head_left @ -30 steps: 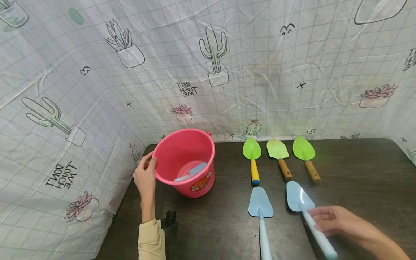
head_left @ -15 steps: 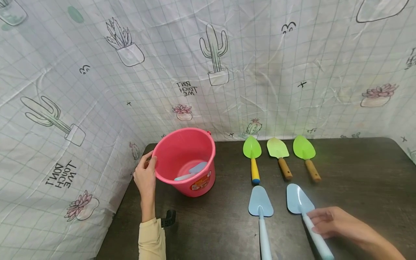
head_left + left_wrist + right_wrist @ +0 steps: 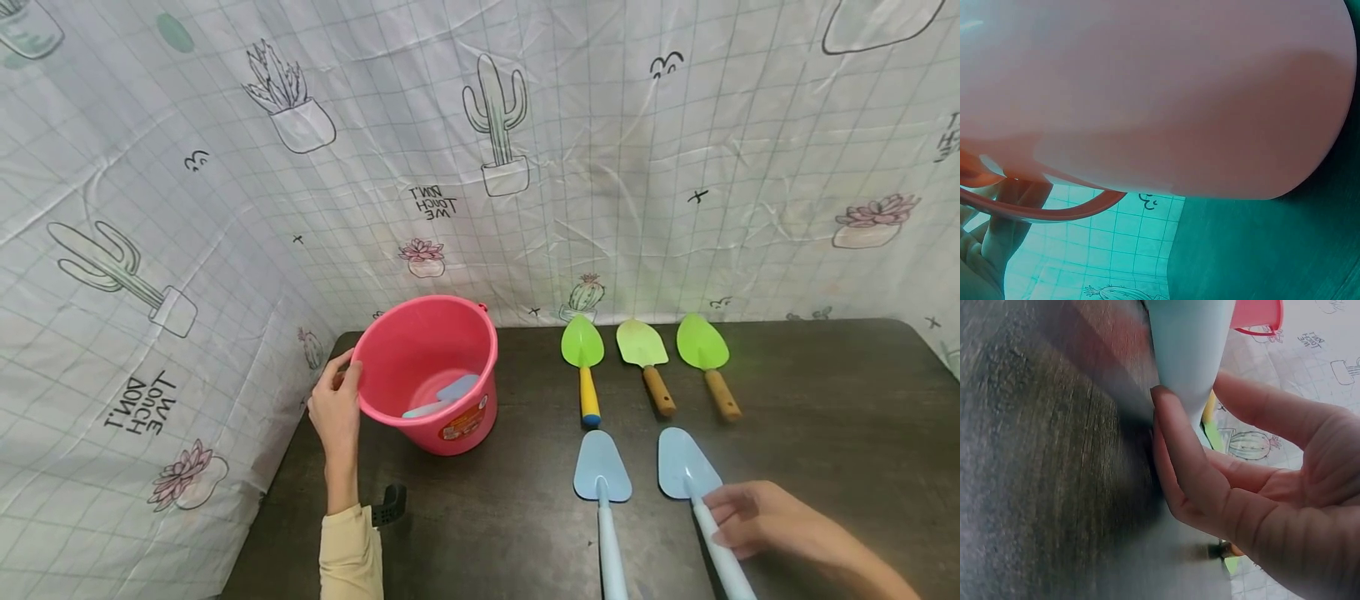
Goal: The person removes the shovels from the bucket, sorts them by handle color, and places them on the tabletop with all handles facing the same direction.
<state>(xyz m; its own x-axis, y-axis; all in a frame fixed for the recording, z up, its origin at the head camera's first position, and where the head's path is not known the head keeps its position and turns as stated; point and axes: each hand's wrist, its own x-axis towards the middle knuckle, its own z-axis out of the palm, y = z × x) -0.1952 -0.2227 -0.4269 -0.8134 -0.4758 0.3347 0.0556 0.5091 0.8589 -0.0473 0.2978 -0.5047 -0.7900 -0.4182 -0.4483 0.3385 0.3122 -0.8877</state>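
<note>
My left hand [image 3: 335,404] grips the rim of a pink bucket [image 3: 483,400] at its left side, thumb over the edge. The left wrist view is mostly filled by the bucket's wall [image 3: 1179,106], with fingers at its handle. Inside the bucket lies a light-blue trowel [image 3: 457,387], partly hidden by the front wall. At the right, my right hand [image 3: 768,517] pinches the handle of another light-blue trowel [image 3: 686,462], blade pointing away. In the right wrist view thumb and fingers curl round that pale handle [image 3: 1188,344] close over the table.
A third light-blue trowel [image 3: 602,467] lies left of the held one. Behind stand in a row a green trowel with yellow handle [image 3: 588,396] and two green trowels with wooden handles [image 3: 657,390]. A patterned cloth [image 3: 600,167] hangs along the dark table's [image 3: 510,533] back and left.
My right hand has shifted slightly left and nearer with the trowel, whose blade now sits a little lower, apart from the wooden handle behind it. My left hand and the bucket have stayed put.
</note>
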